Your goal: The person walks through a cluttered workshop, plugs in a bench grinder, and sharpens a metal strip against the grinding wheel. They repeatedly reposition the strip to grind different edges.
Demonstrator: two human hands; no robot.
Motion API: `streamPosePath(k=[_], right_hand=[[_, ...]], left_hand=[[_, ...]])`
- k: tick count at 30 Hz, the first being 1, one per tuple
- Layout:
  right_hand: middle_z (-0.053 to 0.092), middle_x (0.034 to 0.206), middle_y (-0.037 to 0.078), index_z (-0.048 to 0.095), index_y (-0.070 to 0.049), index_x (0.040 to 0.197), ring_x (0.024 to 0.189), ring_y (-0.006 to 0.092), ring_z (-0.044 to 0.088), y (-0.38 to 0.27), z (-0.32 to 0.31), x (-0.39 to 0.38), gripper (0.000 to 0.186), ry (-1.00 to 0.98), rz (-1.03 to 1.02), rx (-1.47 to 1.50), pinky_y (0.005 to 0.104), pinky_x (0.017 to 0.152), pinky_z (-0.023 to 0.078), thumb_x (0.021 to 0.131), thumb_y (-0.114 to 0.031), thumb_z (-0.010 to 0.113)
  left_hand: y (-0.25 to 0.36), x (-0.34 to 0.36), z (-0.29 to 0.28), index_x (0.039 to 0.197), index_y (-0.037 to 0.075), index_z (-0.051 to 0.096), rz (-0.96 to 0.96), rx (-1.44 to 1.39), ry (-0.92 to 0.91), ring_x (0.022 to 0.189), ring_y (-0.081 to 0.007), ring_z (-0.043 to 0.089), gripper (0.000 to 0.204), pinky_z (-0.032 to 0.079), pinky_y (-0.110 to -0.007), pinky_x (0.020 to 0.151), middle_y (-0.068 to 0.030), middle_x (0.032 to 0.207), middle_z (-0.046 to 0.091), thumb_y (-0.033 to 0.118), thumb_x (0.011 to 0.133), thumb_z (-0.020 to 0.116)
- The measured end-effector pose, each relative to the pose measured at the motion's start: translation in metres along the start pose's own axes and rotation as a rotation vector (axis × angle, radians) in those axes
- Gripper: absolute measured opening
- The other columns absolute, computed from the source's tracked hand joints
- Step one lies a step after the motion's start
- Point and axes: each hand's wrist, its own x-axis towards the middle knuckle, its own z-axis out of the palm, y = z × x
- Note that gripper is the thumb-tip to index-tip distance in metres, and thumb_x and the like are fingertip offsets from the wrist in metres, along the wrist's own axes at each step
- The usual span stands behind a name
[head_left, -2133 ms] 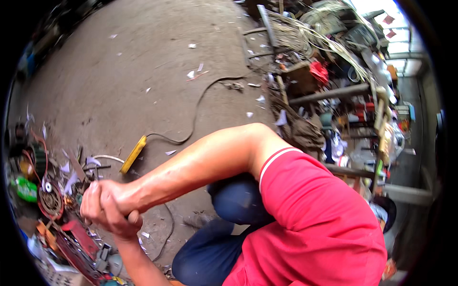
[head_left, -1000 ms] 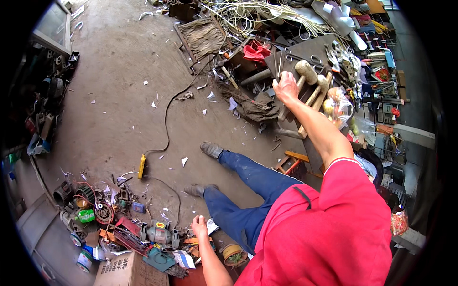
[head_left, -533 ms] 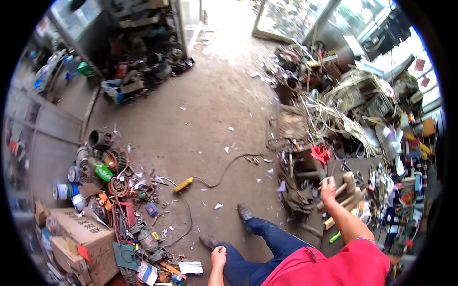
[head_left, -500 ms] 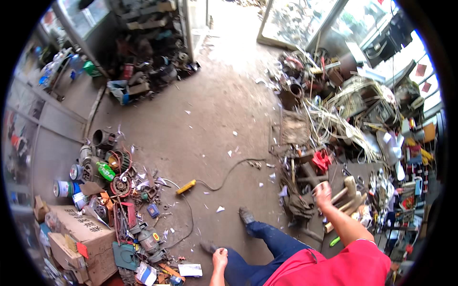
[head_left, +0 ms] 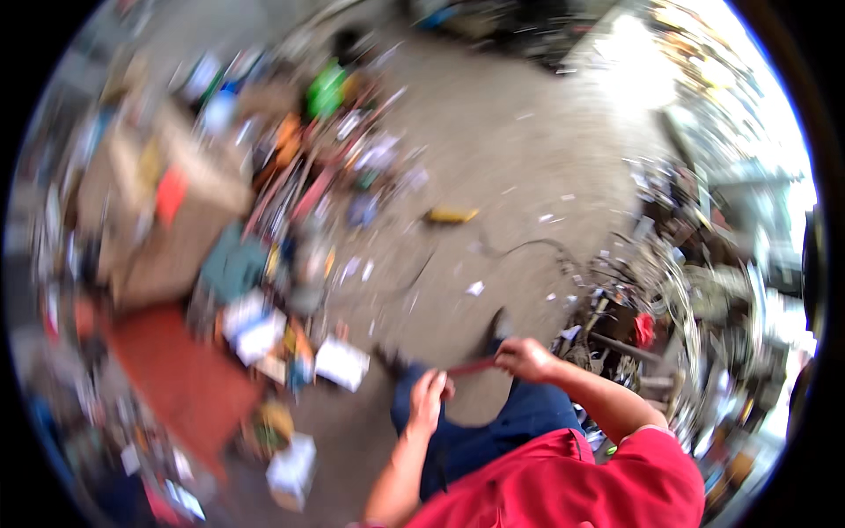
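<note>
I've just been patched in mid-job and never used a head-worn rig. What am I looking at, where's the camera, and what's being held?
There's no robot here: these are a person's bare hands. You're looking down through the left of two fisheye cameras on their head, so edges bend and your left is theirs. Motion blurs this picture.

The left hand and right hand hold a thin dark-red strip between them; its material is unclear. Below are navy trousers.

On the brown floor lie a yellow bar and white scraps. Clutter at left includes a cardboard box and a white sheet.
</note>
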Motion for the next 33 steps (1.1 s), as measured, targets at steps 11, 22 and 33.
streamPosePath(k=[11, 22, 33], right_hand=[[0.058, 0.069, 0.007, 0.054, -0.001, 0.081, 0.061, 0.0130, 0.056, -0.007, 0.134, 0.162, 0.015, -0.258, 0.304, 0.301, 0.0251, 0.056, 0.046, 0.085, -0.014, 0.060], [0.058, 0.068, 0.004, 0.058, -0.002, 0.076, 0.061, 0.0107, 0.054, -0.013, 0.168, 0.385, 0.015, -0.514, 0.089, 0.030, 0.0254, 0.056, 0.044, 0.080, -0.016, 0.063], [0.060, 0.077, 0.005, 0.056, -0.007, 0.082, 0.067, 0.0132, 0.057, 0.031, 0.227, 0.521, 0.011, -0.456, 0.162, 0.446, 0.0261, 0.060, 0.046, 0.083, -0.015, 0.063]], left_hand=[[-0.060, 0.012, -0.139, 0.090, 0.005, 0.056, -0.029, -0.663, 0.590, 0.065, -0.0130, 0.058, 0.018, 0.048, -0.026, 0.062, -0.0054, 0.078, 0.062, 0.024, 0.089, 0.057], [-0.102, 0.149, -0.235, 0.092, 0.008, 0.052, 0.141, -0.840, 0.681, 0.073, -0.0162, 0.061, 0.015, 0.048, -0.027, 0.064, -0.0066, 0.083, 0.062, 0.021, 0.087, 0.058], [-0.115, 0.227, -0.341, 0.092, 0.008, 0.051, 0.199, -0.558, 0.615, 0.071, -0.0153, 0.059, 0.014, 0.045, -0.027, 0.066, -0.0070, 0.083, 0.063, 0.020, 0.088, 0.057]])
